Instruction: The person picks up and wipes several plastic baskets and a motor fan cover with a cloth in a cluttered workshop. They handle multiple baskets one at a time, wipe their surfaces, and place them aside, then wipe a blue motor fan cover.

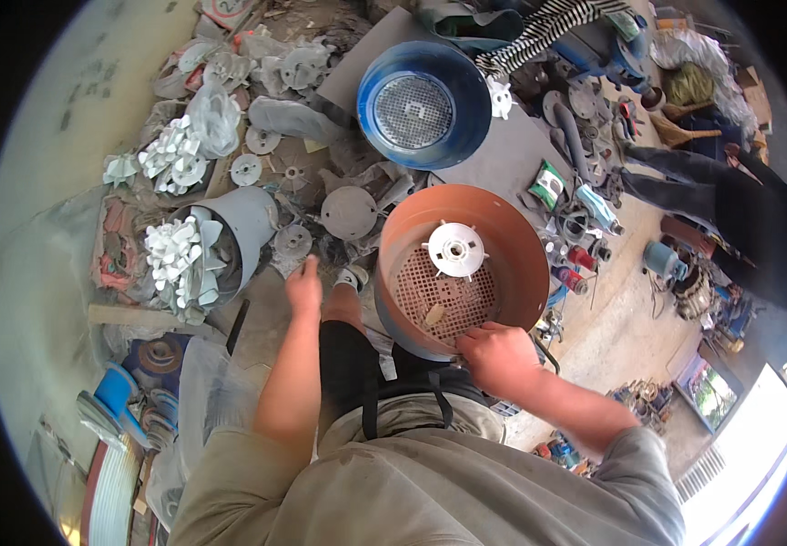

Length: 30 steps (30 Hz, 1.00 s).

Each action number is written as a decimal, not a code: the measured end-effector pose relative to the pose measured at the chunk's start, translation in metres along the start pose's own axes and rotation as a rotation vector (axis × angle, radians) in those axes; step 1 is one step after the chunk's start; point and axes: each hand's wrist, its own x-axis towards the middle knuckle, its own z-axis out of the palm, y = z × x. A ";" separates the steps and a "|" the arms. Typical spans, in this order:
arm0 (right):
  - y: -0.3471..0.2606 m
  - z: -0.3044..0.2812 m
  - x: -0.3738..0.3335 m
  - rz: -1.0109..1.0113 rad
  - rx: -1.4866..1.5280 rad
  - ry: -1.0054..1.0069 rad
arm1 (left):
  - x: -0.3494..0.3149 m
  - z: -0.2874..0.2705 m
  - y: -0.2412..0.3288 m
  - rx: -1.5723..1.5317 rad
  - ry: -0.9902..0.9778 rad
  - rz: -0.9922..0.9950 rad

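A large round reddish-brown tub (528,238) with a grid of holes in its bottom stands in front of me. My right hand (501,355) is closed on its near rim. Inside the tub a white impeller-like disc (456,249) with short vanes lies toward the far side. A small pale piece (434,315) rests on the holed bottom near my side. To the left of the tub, my left hand (303,288) is in the air with its forefinger stretched out, and nothing shows in it. Nearest to that hand is a round grey part (292,242) on the floor.
A blue tub (368,98) with a holed bottom stands beyond. At left, a tipped grey bucket (252,223) spills white finned parts (175,253). Grey discs (349,212) and plastic bags (214,118) litter the floor. Another person (730,200) stands at far right near bottles and machine parts.
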 end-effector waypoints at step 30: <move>-0.040 0.106 0.166 0.204 1.803 0.668 | -0.032 0.057 0.130 0.458 0.182 1.037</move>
